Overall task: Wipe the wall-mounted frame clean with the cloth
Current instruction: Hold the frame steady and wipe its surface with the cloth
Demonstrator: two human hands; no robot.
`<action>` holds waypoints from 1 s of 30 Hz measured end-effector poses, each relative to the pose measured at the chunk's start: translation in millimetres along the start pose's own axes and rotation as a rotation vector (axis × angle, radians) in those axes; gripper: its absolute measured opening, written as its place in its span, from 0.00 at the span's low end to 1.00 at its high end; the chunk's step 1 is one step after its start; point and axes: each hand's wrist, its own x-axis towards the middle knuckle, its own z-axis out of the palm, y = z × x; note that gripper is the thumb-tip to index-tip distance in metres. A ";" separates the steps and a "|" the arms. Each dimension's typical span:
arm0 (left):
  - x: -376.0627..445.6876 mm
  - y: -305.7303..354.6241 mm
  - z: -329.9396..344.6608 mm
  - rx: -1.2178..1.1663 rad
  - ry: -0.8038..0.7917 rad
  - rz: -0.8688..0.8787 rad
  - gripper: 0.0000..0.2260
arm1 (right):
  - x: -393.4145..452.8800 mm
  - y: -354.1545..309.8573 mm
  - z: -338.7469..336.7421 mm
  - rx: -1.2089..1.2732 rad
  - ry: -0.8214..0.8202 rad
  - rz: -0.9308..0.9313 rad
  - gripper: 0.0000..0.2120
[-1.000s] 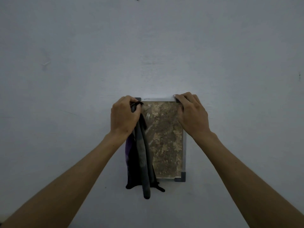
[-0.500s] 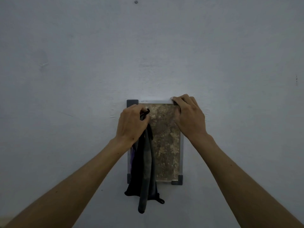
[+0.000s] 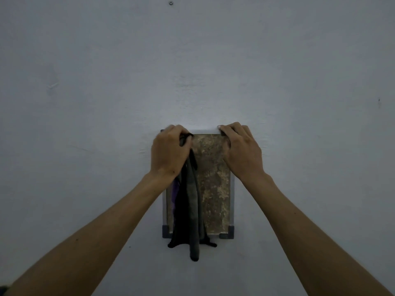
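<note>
A small upright frame [image 3: 232, 201] with a grey rim, dark corner caps and a mottled brown picture hangs on the wall. My left hand [image 3: 168, 153] is at its top left corner, gripping a dark cloth [image 3: 190, 210] that dangles down over the frame's left half and past its bottom edge. My right hand [image 3: 240, 151] holds the frame's top right corner, fingers curled over the top edge. The top left corner is mostly hidden by my left hand.
A plain grey-white wall [image 3: 106, 103] fills the view. A small screw or nail [image 3: 170, 3] sits high above the frame. Faint scuffs mark the wall at the left.
My left hand, with the cloth, has moved back up and left to the frame's top left corner after dipping right and lower. My right hand has kept its hold on the top right corner.
</note>
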 end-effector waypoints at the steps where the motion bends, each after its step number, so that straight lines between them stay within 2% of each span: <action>1: 4.1 -2.2 -1.1 -0.020 0.069 -0.064 0.03 | 0.0 0.3 -0.5 0.003 -0.002 -0.001 0.18; 3: 6.2 -4.7 -1.8 -0.054 0.139 -0.139 0.03 | 0.1 1.0 -0.4 0.009 -0.005 -0.002 0.18; 4: 3.0 -5.0 -1.3 -0.045 0.117 -0.119 0.03 | 0.1 1.0 -0.1 0.013 -0.005 -0.002 0.18; 9: -23.2 -1.8 -2.0 0.053 -0.219 0.228 0.05 | -1.1 0.8 1.8 0.017 0.005 -0.006 0.18; 11: -14.9 -1.7 -6.0 0.056 -0.230 0.242 0.05 | -1.4 0.6 2.3 0.015 0.012 -0.005 0.18; 16: -2.6 -4.1 -5.9 0.036 -0.087 0.097 0.05 | -1.4 0.9 3.9 0.012 0.019 -0.003 0.19; 20: -19.5 -5.0 -7.8 0.087 -0.267 0.280 0.03 | -1.8 0.3 2.4 0.009 0.006 -0.014 0.19; 24: -8.1 -4.9 -20.0 0.105 -0.343 0.335 0.04 | -2.3 0.1 2.2 0.004 0.003 -0.011 0.20; 26: 1.8 -6.7 -26.6 0.115 -0.310 0.345 0.03 | -2.7 -0.2 2.5 0.005 0.002 -0.010 0.20; 30: 16.4 -25.6 -35.2 0.084 -0.078 0.168 0.03 | -2.6 -0.6 1.2 0.004 -0.002 -0.005 0.19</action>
